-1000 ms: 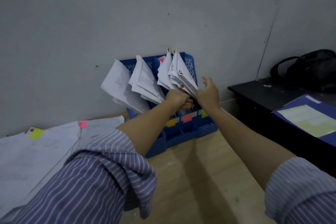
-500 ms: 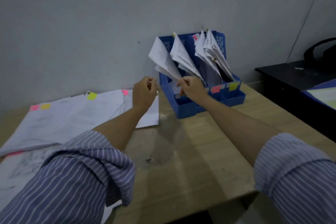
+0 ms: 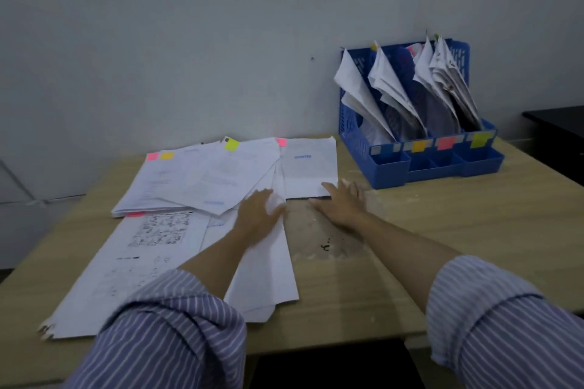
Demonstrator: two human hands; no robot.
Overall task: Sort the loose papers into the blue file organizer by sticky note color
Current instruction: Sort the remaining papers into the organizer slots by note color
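both hands were down at the loose papers (image 3: 202, 180), which lay fanned across the left half of the desk (image 3: 442, 230), well apart from the blue file organizer (image 3: 420, 164) standing against the wall at the back right. the left hand (image 3: 257, 211) rested on the overlapping sheets with its fingers (image 3: 271, 204) laid fairly flat; motion blur made it hard to tell whether they pressed or were starting to pinch an edge. the right hand (image 3: 339, 202) lay flat with fingers (image 3: 330, 188) spread, their tips touching the near corner of the sheet with the pink sticky note (image 3: 281, 142) at its top. neither hand held anything lifted.

the organizer already carried sorted sheets leaning in its slots, and orange, pink and yellow labels showed on its front rail; the leftmost label was too pale to name. on the pile, a yellow-green sticky note (image 3: 231, 144), another pink one and an orange one showed at the far edges.

the step in hand looked like picking the next sheet from the pile. the next move would call for separating one sheet from those beneath it, probably the pink-tagged one under the right hand, reading its tag colour, and carrying it to the slot with the matching label.
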